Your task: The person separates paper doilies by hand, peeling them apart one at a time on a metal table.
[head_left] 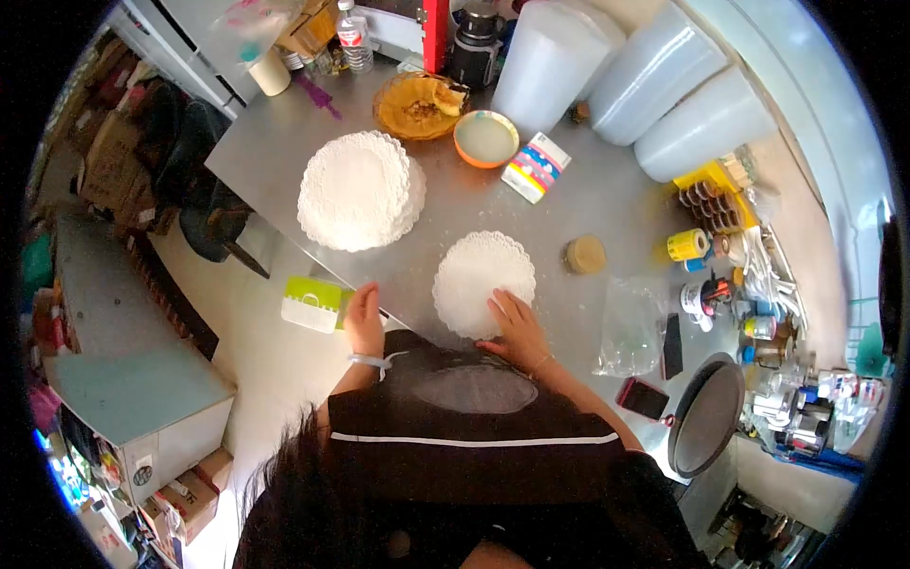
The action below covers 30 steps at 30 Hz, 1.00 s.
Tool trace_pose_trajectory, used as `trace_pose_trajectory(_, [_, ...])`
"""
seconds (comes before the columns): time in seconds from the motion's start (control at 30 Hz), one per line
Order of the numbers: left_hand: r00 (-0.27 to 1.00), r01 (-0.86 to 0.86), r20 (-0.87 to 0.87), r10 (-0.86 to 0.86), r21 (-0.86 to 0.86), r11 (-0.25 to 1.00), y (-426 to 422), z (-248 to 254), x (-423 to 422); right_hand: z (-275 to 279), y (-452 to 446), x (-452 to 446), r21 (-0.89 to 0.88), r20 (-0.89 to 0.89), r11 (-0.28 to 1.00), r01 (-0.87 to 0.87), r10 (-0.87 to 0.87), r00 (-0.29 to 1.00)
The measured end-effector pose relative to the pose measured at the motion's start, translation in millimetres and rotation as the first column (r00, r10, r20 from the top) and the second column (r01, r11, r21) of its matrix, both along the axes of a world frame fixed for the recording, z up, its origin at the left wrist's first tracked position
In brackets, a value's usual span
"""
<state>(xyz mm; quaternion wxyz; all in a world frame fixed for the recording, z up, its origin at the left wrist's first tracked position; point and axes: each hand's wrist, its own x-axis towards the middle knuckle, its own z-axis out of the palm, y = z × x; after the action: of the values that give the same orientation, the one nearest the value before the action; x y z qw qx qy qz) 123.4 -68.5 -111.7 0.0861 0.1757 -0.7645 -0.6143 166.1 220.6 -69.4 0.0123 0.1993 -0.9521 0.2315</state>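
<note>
A round white sheet with a scalloped edge (482, 275) lies on the metal table near its front edge. My right hand (517, 332) rests on its lower right rim, fingers apart. Near the table's front left edge is my left hand (364, 321), with a pale band at the wrist; its fingers are partly hidden, and whether it holds anything is unclear. Farther back on the left sits a thick pile of similar white scalloped rounds (358, 192). A small round tan-topped container (586, 255) stands to the right of the single round.
Behind are an amber dish (417, 104), an orange-rimmed bowl (486, 139), a colourful carton (536, 168) and tall plastic-wrapped rolls (555, 62). At right lie a clear bag (630, 327), a phone (643, 398) and a dark round pan (707, 415). A green-and-white box (314, 304) is beyond the left edge.
</note>
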Motion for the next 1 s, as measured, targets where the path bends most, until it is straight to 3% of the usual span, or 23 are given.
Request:
trace_pose_trajectory(0.07, [0.960,0.143,0.209,-0.186,0.207,0.968,7.4,2.8,6.7,2.5,-0.8,-0.7,-0.010,-0.017,0.998,-0.060,0.060,0.998])
trace_pose_trajectory(0.17, [0.962,0.114,0.196,-0.193,0.354,0.928,21.6,11.0,14.1,-20.4,3.8,0.9,0.023,-0.102,0.992,-0.122,0.123,0.987])
trace_pose_trajectory(0.27, [0.935,0.186,0.217,-0.279,0.370,0.910,24.0,10.1,18.7,-23.4,6.4,-1.3,0.006,-0.063,0.988,-0.156,0.156,0.986])
trace_pose_trajectory(0.37, [0.842,0.361,0.295,-0.451,0.314,0.878,33.7,0.6,13.9,-16.3,-0.7,-5.2,0.007,-0.133,0.989,-0.147,0.147,0.980])
trace_pose_trajectory(0.47, [0.814,0.352,0.388,-0.432,0.262,0.898,47.2,26.5,-2.0,-59.6,5.4,-11.5,-0.287,-0.021,0.958,0.021,-0.028,0.999])
trace_pose_trajectory(0.5, [0.784,0.223,0.425,-0.453,0.488,0.844,50.8,24.5,-11.3,-44.8,3.6,-12.8,-0.302,-0.069,0.950,0.072,-0.098,0.993])
trace_pose_trajectory(0.57, [0.651,0.043,0.476,-0.591,0.754,0.655,68.2,72.3,-25.1,16.4,-6.3,-18.7,-0.333,-0.158,0.928,0.167,-0.229,0.960])
trace_pose_trajectory(0.6, [0.578,-0.078,0.476,-0.663,0.841,0.536,74.3,88.5,-24.0,27.4,-9.9,-17.5,-0.260,-0.198,0.965,0.041,-0.095,0.976])
trace_pose_trajectory(0.67, [0.660,0.035,0.377,-0.649,0.848,0.529,83.0,52.4,-26.5,48.7,-18.5,-22.3,-0.098,-0.261,0.973,-0.209,0.178,0.949])
trace_pose_trajectory(0.7, [0.698,0.102,0.316,-0.642,0.844,0.527,85.4,41.3,-31.5,66.6,-25.6,-20.7,-0.123,-0.233,0.967,-0.223,0.190,0.954])
trace_pose_trajectory(0.73, [0.728,0.183,0.269,-0.631,0.810,0.557,82.9,52.5,-33.7,68.6,-28.2,-17.6,-0.262,-0.216,0.965,0.020,-0.078,0.973])
trace_pose_trajectory(0.77, [0.753,0.258,0.219,-0.620,0.769,0.585,77.6,64.2,-32.7,69.4,-30.7,-13.3,-0.391,-0.162,0.885,0.253,-0.337,0.927])
trace_pose_trajectory(0.8, [0.761,0.246,0.165,-0.627,0.821,0.515,72.9,81.0,-34.3,68.9,-31.7,-12.1,-0.500,-0.075,0.734,0.459,-0.565,0.822])
trace_pose_trajectory(0.83, [0.768,0.233,0.113,-0.630,0.867,0.440,68.2,97.7,-36.0,61.0,-31.0,-17.0,-0.678,0.188,0.425,0.599,-0.687,0.702])
trace_pose_trajectory(0.87, [0.762,0.259,0.091,-0.641,0.865,0.429,64.9,105.9,-36.0,57.9,-23.7,-14.8,-0.644,0.473,0.282,0.711,-0.584,0.660])
trace_pose_trajectory(0.93, [0.743,0.313,0.042,-0.668,0.860,0.403,62.7,116.5,-31.6,74.5,-12.9,-11.9,-0.431,0.878,0.053,0.901,-0.204,0.433])
trace_pose_trajectory(1.0, [0.761,0.328,-0.028,-0.648,0.879,0.347,71.3,120.8,-30.6,85.5,-16.2,-9.3,-0.498,0.856,-0.030,0.866,-0.177,0.486])
